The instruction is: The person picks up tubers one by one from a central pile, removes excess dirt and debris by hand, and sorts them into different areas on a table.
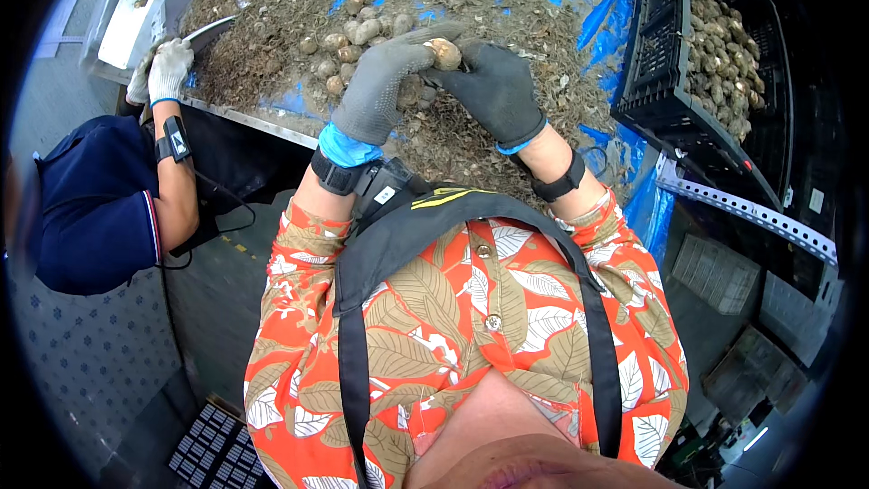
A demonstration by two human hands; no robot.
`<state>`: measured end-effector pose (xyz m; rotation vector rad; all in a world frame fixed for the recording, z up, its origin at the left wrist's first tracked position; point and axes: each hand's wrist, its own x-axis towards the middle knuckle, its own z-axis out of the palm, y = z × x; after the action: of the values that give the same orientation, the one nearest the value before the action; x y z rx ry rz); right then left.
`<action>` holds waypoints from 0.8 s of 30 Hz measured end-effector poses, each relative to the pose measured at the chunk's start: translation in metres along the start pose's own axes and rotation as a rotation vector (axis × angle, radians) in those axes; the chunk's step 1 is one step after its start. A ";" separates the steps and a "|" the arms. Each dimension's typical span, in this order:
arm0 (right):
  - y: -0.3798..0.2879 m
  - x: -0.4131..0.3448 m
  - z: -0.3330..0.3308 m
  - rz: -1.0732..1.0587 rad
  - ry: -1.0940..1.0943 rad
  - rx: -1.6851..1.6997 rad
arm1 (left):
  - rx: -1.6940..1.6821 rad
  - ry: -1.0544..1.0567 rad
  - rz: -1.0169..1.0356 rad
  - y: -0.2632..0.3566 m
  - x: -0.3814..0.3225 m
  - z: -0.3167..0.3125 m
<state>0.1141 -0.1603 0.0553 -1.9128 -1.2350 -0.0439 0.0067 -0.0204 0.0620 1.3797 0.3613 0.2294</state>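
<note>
My left hand [380, 85], in a grey dotted work glove over a blue cuff, holds one side of a brownish-white round tuber [445, 54], possibly a small taro corm. My right hand [494, 87], in a darker glove, closes on the tuber from the other side, its fingers partly hidden. Several similar tubers [366, 31] lie in loose dirt just beyond and left of my left hand. Fibrous root debris [468, 149] covers the work surface beneath both hands.
A black plastic crate [655, 34] of tubers [723, 54] stands tilted at the right. Torn blue sheeting [611, 34] shows through the dirt. At left, a co-worker's gloved hand [170, 68] is beside a white container [136, 20]. A perforated metal rail [747, 207] runs below the crate.
</note>
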 end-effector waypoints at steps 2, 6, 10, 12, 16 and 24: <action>-0.005 -0.002 -0.003 0.113 -0.020 0.146 | 0.615 -0.064 0.846 -0.004 0.011 -0.011; 0.001 -0.004 -0.001 0.075 -0.011 0.224 | 0.113 -0.073 -0.026 0.030 -0.007 0.008; 0.000 -0.001 -0.002 0.223 -0.037 0.338 | 0.102 -0.048 -0.035 0.040 -0.011 0.009; -0.001 -0.001 -0.003 0.236 -0.045 0.321 | 0.174 -0.024 0.032 0.038 -0.011 0.008; 0.002 -0.002 -0.005 0.201 -0.038 0.009 | 0.338 0.137 -0.025 0.041 -0.011 0.015; -0.013 0.005 -0.018 0.130 -0.177 -0.069 | 0.527 0.173 0.084 0.035 -0.008 0.005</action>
<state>0.1131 -0.1666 0.0773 -2.0892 -1.2345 0.1568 0.0027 -0.0213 0.0982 1.9020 0.5325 0.3400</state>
